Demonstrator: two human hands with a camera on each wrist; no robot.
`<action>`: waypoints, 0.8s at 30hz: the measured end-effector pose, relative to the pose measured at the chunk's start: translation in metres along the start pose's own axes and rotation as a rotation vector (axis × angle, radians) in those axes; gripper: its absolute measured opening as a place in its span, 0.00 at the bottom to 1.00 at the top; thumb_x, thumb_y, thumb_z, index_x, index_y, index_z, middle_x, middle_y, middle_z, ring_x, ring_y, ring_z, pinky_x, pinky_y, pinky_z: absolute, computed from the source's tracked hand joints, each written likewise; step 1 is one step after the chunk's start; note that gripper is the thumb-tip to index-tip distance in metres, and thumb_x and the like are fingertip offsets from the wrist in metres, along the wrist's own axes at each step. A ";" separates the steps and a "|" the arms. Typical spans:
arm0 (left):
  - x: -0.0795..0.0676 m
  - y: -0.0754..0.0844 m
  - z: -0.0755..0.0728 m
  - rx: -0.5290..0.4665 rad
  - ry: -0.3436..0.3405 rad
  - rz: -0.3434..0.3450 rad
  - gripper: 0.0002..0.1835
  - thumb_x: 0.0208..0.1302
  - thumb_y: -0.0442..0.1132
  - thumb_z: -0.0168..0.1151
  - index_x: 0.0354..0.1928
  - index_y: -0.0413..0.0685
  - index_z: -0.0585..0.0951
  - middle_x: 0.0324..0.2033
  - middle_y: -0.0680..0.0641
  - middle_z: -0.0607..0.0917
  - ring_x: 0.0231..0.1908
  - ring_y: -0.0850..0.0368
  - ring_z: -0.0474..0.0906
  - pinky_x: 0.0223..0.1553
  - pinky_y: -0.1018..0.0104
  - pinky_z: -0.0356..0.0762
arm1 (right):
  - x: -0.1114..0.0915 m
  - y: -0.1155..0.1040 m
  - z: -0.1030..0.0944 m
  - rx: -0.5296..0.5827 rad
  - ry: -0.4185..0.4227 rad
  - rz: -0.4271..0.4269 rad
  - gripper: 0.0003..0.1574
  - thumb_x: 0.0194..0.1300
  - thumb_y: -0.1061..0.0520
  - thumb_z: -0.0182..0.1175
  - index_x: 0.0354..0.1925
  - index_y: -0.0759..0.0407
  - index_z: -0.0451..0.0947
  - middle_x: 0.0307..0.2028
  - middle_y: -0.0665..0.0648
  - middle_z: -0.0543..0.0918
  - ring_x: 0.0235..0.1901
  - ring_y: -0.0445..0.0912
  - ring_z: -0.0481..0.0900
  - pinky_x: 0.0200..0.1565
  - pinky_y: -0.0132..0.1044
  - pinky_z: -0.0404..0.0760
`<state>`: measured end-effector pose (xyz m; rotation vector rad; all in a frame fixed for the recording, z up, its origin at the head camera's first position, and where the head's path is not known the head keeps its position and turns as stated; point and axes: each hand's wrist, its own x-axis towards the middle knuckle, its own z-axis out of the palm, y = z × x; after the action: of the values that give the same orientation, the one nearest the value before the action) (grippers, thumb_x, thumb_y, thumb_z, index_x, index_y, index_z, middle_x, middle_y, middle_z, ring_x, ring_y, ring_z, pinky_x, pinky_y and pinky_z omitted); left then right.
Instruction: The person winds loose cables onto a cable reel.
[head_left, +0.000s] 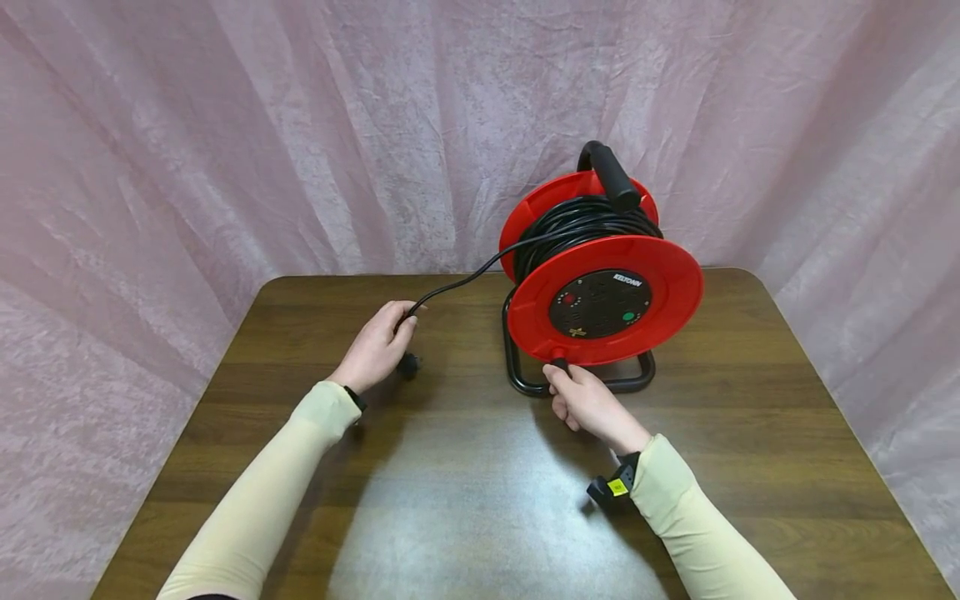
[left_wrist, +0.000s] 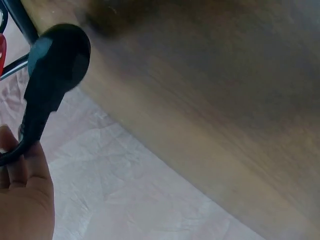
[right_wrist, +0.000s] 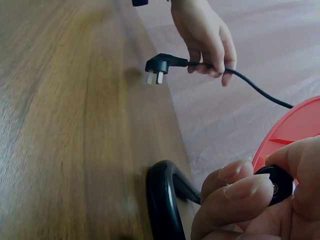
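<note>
A red cable reel (head_left: 678,283) with black cable wound on its drum stands on the table on a black tube frame (head_left: 513,367). My left hand (head_left: 377,346) grips the free end of the cable (head_left: 468,277), left of the reel. Just past those fingers hangs the black plug (right_wrist: 159,66), its metal pins bare in the right wrist view. In the left wrist view the plug (left_wrist: 60,60) shows large beyond the fingertips. At the reel's lower rim my right hand (head_left: 592,404) pinches a small black crank knob (right_wrist: 280,185) between thumb and fingers.
The brown wooden table (head_left: 247,400) has rounded back corners. Behind it and along both sides hangs a pink curtain (head_left: 390,133). A black carrying handle (head_left: 611,175) tops the reel frame. Each wrist wears a black strap, with a small camera (head_left: 611,487) at the right one.
</note>
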<state>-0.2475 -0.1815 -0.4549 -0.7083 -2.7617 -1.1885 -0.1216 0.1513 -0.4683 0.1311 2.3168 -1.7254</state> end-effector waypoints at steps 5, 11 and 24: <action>-0.005 -0.003 0.000 -0.005 -0.039 -0.037 0.15 0.82 0.53 0.47 0.54 0.54 0.78 0.44 0.43 0.84 0.39 0.53 0.78 0.43 0.54 0.75 | -0.001 -0.004 0.003 -0.011 -0.018 -0.017 0.26 0.79 0.42 0.50 0.36 0.64 0.68 0.17 0.54 0.71 0.14 0.44 0.64 0.19 0.34 0.67; -0.005 -0.002 0.000 0.012 -0.042 -0.013 0.17 0.81 0.57 0.47 0.50 0.55 0.79 0.40 0.46 0.81 0.37 0.54 0.76 0.43 0.54 0.73 | -0.001 -0.008 0.005 -0.018 -0.017 -0.028 0.26 0.80 0.43 0.49 0.37 0.66 0.69 0.16 0.54 0.71 0.14 0.44 0.64 0.19 0.33 0.67; -0.009 -0.001 0.001 -0.051 -0.040 0.004 0.18 0.84 0.45 0.45 0.65 0.51 0.77 0.49 0.39 0.82 0.48 0.47 0.80 0.50 0.53 0.79 | -0.001 -0.014 0.008 -0.001 -0.039 -0.032 0.27 0.79 0.41 0.51 0.38 0.65 0.70 0.17 0.55 0.72 0.15 0.45 0.66 0.20 0.34 0.66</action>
<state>-0.2395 -0.1854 -0.4583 -0.7499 -2.7697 -1.2620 -0.1224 0.1393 -0.4568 0.0602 2.3035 -1.7267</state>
